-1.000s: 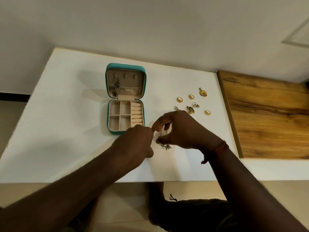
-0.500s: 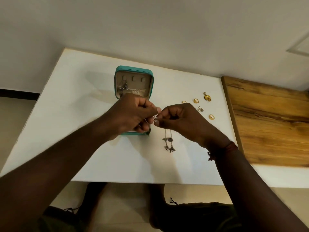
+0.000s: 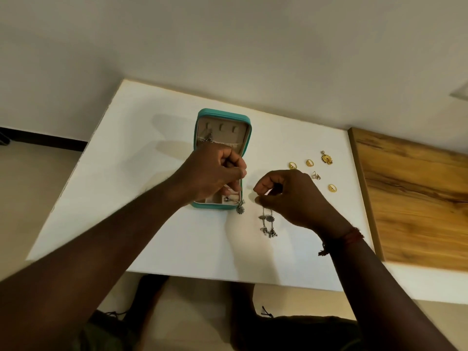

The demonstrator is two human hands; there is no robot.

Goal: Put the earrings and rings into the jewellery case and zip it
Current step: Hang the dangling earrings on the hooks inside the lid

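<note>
Now | gold rings point(image 3: 310, 162): 3 | dangling silver earrings point(image 3: 268, 222): 2 | open case point(image 3: 222, 127): 1

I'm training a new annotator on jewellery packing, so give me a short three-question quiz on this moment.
1. True or false: the jewellery case is zipped shut.
2. How many gold rings lie on the white table?
3. What does each hand hold?

Key
1. False: it lies open, lid back.
2. Three, beside a gold pendant.
3. The left hand dangles one silver earring at the case's near right corner; the right hand pinches hanging silver earrings.
</note>
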